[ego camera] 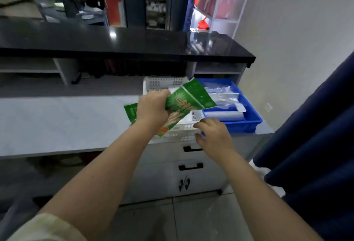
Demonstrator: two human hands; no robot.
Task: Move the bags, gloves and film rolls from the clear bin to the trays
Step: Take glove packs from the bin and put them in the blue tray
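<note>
- At the centre of the view, the left hand [152,106] is clenched around a stack of green printed bags [189,100], held up above the white perforated tray [164,83].
- The bags fan out of the fist both ways: the larger part points toward 2 o'clock, and a smaller green corner sticks out at 9 o'clock.
- Just below, at 5 o'clock from the left hand, the right hand [214,135] hangs with curled fingers over the near right corner of the white tray; it grasps nothing that can be seen, and whether the fingertips touch the rim cannot be told.
- At 3 o'clock from the bags sits the blue tray [251,114], touching the white tray's right side.
- Inside the blue tray lie crumpled clear plastic pieces [220,92] toward its far end and a white film roll [224,115] lying on its side along the near wall.
- Both trays rest on the pale grey counter [57,122], at its right end, above white drawers with black handles [190,167].
- At 12 o'clock, a black countertop [115,43] runs across the raised shelf behind the trays.
- The clear bin does not show.
</note>
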